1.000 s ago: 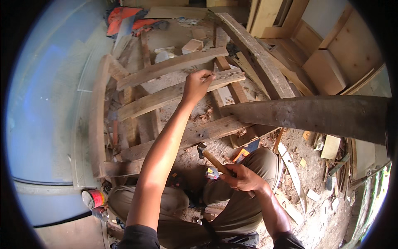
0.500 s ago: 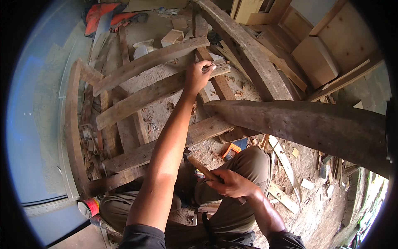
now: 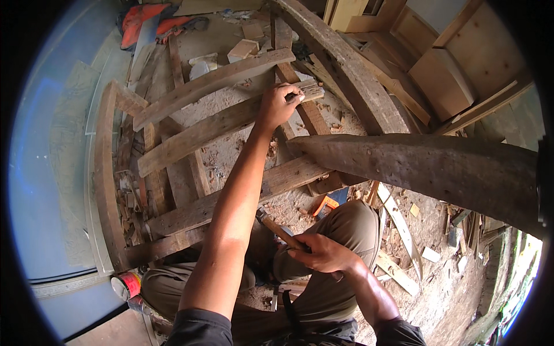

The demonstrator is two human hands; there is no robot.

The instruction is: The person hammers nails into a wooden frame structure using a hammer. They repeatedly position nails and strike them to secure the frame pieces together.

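My left hand [image 3: 280,105] is closed in a pinch over the right end of a weathered wooden slat [image 3: 202,134], the middle one of several in a wooden frame. Whatever sits between its fingertips is too small to make out. Lower down, near my knee, my right hand [image 3: 324,252] is wrapped round the wooden handle of a hammer [image 3: 281,232]. The hammer's dark metal head points up and left, beside my left forearm. Under the pinched slat's end runs a crosspiece [image 3: 311,118].
A thick beam [image 3: 427,164] juts in from the right, and another long beam [image 3: 352,75] rises behind it. An orange-handled saw [image 3: 326,206] lies beyond my knee. Wood scraps [image 3: 398,274] litter the floor. At lower left stands a red-labelled can [image 3: 128,285].
The whole view has shifted slightly. The hammer's head has lifted a little in my right hand; my left hand stays pinched at the slat's end.
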